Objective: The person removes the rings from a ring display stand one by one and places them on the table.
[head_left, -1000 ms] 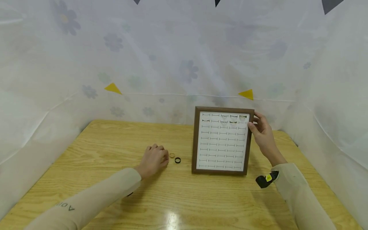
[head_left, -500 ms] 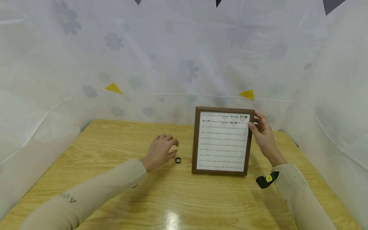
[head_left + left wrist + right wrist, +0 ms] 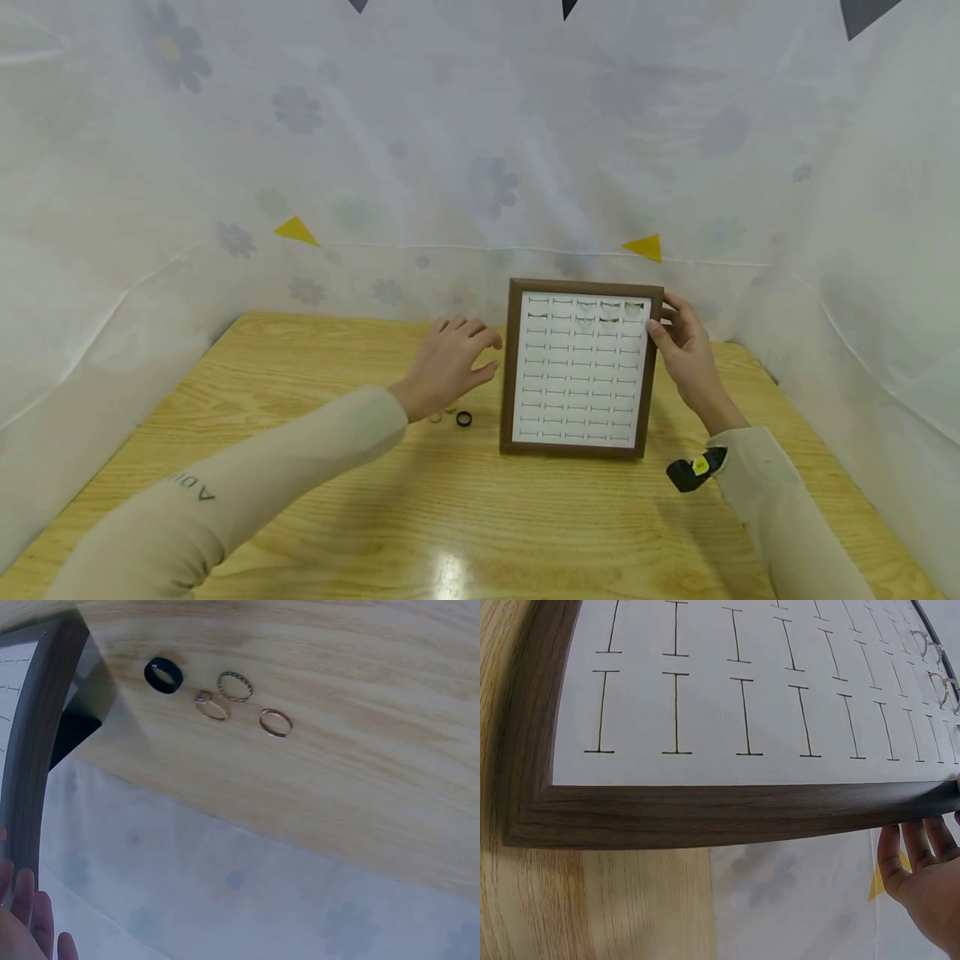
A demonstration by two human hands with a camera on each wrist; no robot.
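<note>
Lifting away from the rings since a second ago, the left hand (image 3: 450, 358) is now hovering above the table (image 3: 300, 467) just beside the left edge of the ring display frame (image 3: 579, 367), its fingers (image 3: 480, 337) loosely spread and holding nothing. Below it, lying on the wood, are a black ring (image 3: 163, 676), a twisted-band ring (image 3: 235, 686), a thin gold ring with a small stone (image 3: 211, 708) and a plain rose-gold ring (image 3: 275, 722); all four are sitting close together near the frame's lower left corner, the black one nearest the frame. The right hand (image 3: 686, 350) is gripping the frame's upper right edge, thumb on the front rim and fingers (image 3: 919, 847) curling behind, and is keeping it standing nearly upright on the table. A white slotted insert (image 3: 727, 697) is filling the dark wooden frame, and a few rings (image 3: 607, 312) are sitting in slots of its top two rows, towards the right. A floral translucent sheet (image 3: 480, 167) is hanging behind the table.
</note>
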